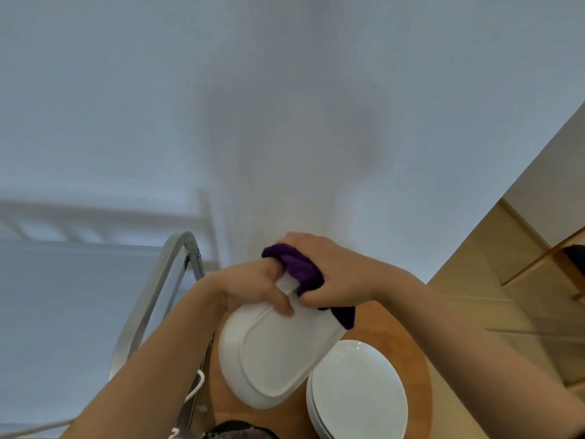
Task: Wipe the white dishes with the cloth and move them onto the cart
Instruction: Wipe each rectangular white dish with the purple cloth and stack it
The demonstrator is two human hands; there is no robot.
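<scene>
The left hand holds the oval white dish tilted above the round tabletop, its grip grasping the rim; the right hand clenches the purple cloth there. Best to steady the dish and wipe round the whole rim

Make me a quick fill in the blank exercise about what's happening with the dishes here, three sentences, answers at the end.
1. The right hand grips a cloth whose colour is ____.
2. The left hand holds the white oval dish with its ____ facing the camera.
3. The stack of round plates rests on a round ____ table.

Answers: purple; underside; wooden
</scene>
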